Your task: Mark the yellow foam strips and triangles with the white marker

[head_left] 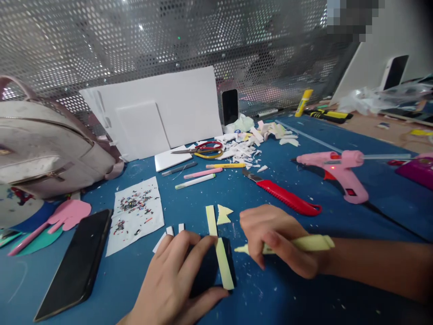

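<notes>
Head view: on the blue tabletop (264, 295), the left hand (177, 273) spreads its thumb and index finger to span a lower yellow strip (224, 266), the index fingertip at its upper end and the thumb at its bottom end. The other fingers bend loosely beside some small white strips (169, 231). The right hand (279, 237) has its fingers closed around a pale yellow marker (313, 243), whose tip points left at the lower strip, just beside it and apart from it.

An upper yellow strip (211, 220) lies just above the lower one, with a notched yellow piece (223, 215) at its right. Farther back, a red craft knife (287, 196) lies aslant, blade toward the slim pens (203, 173); scissors (199, 149) rest near a heap of pale scraps (241, 148). A pink glue gun (350, 174) lies at the right, a dark phone (76, 266) at the left, beside a paper sheet (149, 223) strewn with dark bits
</notes>
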`<state>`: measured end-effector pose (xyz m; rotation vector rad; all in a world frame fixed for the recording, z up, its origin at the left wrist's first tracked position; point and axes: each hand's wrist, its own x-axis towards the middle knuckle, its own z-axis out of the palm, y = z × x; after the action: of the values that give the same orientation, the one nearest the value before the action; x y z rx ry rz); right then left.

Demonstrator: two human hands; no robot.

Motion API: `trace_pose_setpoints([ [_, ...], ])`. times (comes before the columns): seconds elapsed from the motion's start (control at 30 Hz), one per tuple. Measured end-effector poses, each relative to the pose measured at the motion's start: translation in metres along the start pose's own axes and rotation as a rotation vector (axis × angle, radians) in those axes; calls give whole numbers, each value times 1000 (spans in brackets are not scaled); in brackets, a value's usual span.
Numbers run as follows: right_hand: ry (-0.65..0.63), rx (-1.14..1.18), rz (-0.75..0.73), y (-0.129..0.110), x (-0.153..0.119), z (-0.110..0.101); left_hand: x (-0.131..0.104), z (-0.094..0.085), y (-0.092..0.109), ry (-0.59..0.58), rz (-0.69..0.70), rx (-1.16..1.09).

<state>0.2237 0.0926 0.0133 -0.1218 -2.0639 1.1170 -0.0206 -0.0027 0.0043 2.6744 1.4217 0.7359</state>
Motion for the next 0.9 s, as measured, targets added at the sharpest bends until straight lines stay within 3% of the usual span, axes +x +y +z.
trace_pose_setpoints([
  [0.57,-208,-240,115,-5,0,22,6,6,10,-104,16,2],
  [0.9,-246,-143,82,-4,0,25,7,9,9,-126,2,-32],
])
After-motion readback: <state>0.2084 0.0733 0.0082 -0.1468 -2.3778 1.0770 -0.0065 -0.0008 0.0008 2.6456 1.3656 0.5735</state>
